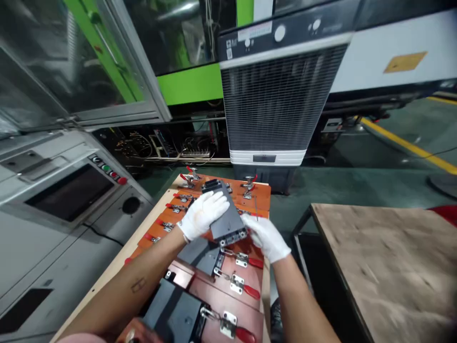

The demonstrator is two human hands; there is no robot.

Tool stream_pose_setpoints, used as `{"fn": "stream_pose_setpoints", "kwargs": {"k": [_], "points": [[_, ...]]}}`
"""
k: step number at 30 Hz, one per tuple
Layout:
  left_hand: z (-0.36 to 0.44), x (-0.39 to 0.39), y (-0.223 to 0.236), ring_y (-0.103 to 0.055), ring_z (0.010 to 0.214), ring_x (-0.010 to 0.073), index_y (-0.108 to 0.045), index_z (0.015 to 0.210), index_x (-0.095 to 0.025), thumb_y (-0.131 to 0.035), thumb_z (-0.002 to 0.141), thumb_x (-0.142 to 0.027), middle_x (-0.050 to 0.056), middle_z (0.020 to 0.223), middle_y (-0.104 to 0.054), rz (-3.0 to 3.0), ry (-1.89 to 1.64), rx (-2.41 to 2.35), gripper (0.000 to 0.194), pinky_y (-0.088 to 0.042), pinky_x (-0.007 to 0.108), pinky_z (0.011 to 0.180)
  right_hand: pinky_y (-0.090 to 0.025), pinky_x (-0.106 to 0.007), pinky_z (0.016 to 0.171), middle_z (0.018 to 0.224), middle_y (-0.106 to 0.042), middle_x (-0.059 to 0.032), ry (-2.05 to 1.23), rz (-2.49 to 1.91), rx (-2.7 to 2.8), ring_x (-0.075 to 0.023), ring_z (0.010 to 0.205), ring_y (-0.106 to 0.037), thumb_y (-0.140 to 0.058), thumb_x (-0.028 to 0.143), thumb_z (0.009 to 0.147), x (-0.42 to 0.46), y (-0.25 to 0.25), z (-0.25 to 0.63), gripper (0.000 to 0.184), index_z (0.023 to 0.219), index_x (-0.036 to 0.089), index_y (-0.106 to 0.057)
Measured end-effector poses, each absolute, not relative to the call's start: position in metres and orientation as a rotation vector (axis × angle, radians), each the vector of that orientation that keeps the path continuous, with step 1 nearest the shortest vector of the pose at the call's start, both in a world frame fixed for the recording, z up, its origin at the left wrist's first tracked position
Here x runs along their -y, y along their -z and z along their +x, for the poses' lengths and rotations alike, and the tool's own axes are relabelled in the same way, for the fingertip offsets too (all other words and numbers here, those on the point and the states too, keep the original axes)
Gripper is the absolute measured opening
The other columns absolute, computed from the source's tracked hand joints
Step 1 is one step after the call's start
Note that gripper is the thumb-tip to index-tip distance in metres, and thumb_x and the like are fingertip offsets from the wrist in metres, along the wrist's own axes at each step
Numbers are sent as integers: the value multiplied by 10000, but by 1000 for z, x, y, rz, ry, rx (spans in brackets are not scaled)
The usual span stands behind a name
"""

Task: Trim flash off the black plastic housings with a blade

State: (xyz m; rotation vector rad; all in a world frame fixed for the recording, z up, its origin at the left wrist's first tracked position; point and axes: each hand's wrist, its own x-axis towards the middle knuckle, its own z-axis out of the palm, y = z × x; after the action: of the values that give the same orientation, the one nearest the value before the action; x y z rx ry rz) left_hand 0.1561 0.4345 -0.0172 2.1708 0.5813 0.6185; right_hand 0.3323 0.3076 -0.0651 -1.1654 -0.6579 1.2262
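A dark grey rectangular plastic housing is tilted above a wooden fixture board, held between my two gloved hands. My left hand lies over its upper face, fingers close together; its thumb is hidden. At the lower right edge of the housing, my right hand has its fingers partly curled, some hidden from view. Beneath them, a second grey housing sits on the board next to a toggle clamp with a red handle. Nearest me is a third grey housing, beside another clamp.
Several more red-handled clamps line the board's left side and far end. A grey control cabinet with a screen stands on the left. Beyond the board is an air cooler, with a green machine behind. A wooden table is on the right.
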Motion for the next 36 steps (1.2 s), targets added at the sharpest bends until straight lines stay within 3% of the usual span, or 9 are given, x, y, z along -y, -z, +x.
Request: {"fn": "stream_pose_setpoints", "kwargs": {"k": [2,5,8,12,14,18,23,29,36], "points": [[140,-402,2,-473,1326,279,-723,1007,-301,-688,750,-149,96,1210,-681,2154,-583,-525,301,-157,536,1177,-472,-256,527,602,-647,-23,-1259,-1091,697,-136,529,-548,-788,441,638,-276,50,302,293,646,165,-691],[110,-354,-10,-390,1383,287,-727,994,-314,-729,727,-211,82,1280,-642,2117,-704,-597,286,-65,504,1198,-522,-317,675,703,-689,-35,-1282,-1024,728,-188,655,-617,-749,412,682,-229,27,268,233,712,185,-710],[76,-297,-9,-314,1424,252,-675,1076,-327,-716,755,-366,47,1347,-589,1520,-1114,-861,326,-191,437,1192,-526,-335,723,788,-703,-41,-1307,-923,771,-205,715,-635,-707,416,746,-180,17,233,237,860,209,-728],[34,-214,3,-621,1112,306,-644,1078,-227,-575,831,-527,109,1083,-697,838,-1015,-777,395,-504,465,942,-485,-293,522,618,-632,-25,-1459,-819,697,-175,536,-574,-669,505,755,-119,30,166,289,766,216,-691],[14,-176,9,-689,865,266,-641,1025,-198,-580,838,-488,95,932,-708,673,-902,-640,351,-562,424,774,-404,-267,408,512,-553,-6,-1539,-840,652,-146,415,-476,-628,584,742,-94,41,125,372,660,221,-631],[-37,-123,16,-620,569,151,-609,836,-189,-642,812,-451,9,674,-622,297,-922,-369,266,-521,283,557,-295,-243,349,519,-512,8,-1645,-898,716,-108,356,-360,-571,665,735,-52,51,53,451,674,218,-575],[-127,-82,29,-518,412,136,-538,624,-183,-577,731,-732,-5,501,-525,195,-1144,-455,561,-441,252,407,-320,-230,400,572,-469,44,-1633,-1015,967,-89,398,-329,-546,630,826,-21,45,23,419,814,212,-575],[-214,-19,42,-626,472,142,-621,694,-173,-521,899,-521,16,555,-645,-25,-1278,-749,417,-521,237,471,-399,-258,519,665,-516,18,-1612,-1117,1590,-137,542,-450,-459,529,927,-3,19,17,342,849,214,-567],[-255,23,46,-642,459,167,-668,760,-200,-620,824,-536,6,571,-673,-208,-1387,-876,345,-529,264,453,-400,-256,617,701,-568,1,-1332,-871,2332,-145,648,-506,-356,352,977,8,11,-26,364,704,214,-552]]}}
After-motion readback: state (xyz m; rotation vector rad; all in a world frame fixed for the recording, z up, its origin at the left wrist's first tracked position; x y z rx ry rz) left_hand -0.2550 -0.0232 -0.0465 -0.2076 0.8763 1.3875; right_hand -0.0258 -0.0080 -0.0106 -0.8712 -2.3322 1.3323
